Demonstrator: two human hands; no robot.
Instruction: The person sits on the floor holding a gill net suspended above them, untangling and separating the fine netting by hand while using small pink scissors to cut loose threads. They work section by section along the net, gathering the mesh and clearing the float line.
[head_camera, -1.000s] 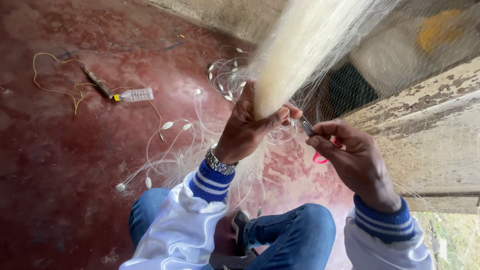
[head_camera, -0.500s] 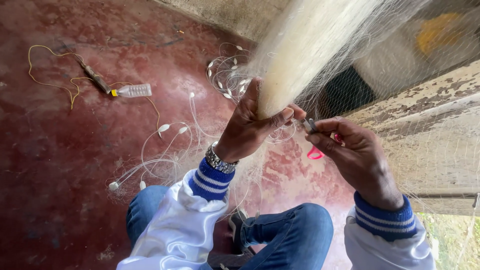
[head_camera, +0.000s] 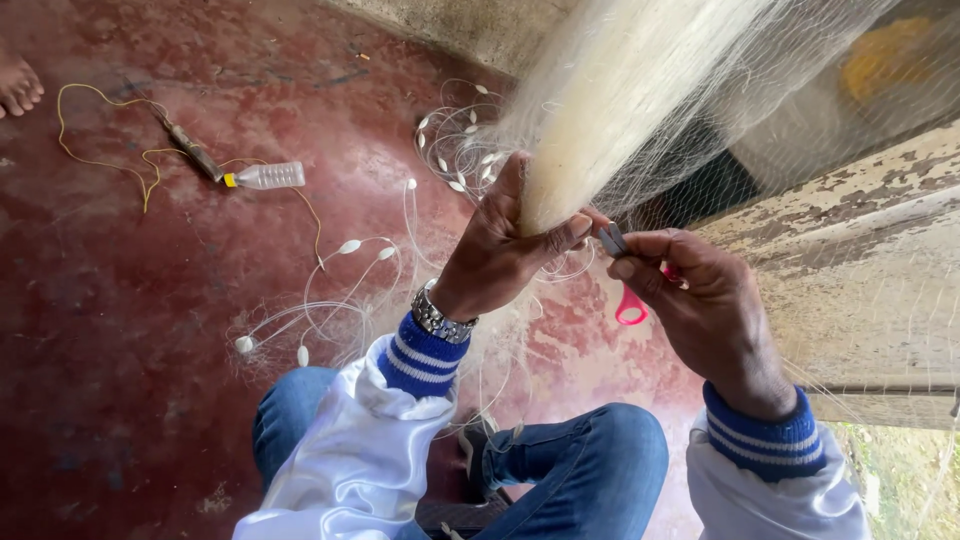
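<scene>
Head view: my left hand (head_camera: 500, 255) clamps the net bundle (head_camera: 610, 110), its length running up-right from the grip; right hand (head_camera: 705, 305) just beside, pinching pink-handled scissors (head_camera: 625, 275) at the bundle's base.

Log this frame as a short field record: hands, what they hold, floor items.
left hand: grips the gathered white net bundle
right hand: holds small scissors with pink handles, blades by the bundle
wrist: metal watch
floor: red, with plastic bottle, yellow cord, white line with floats
</scene>
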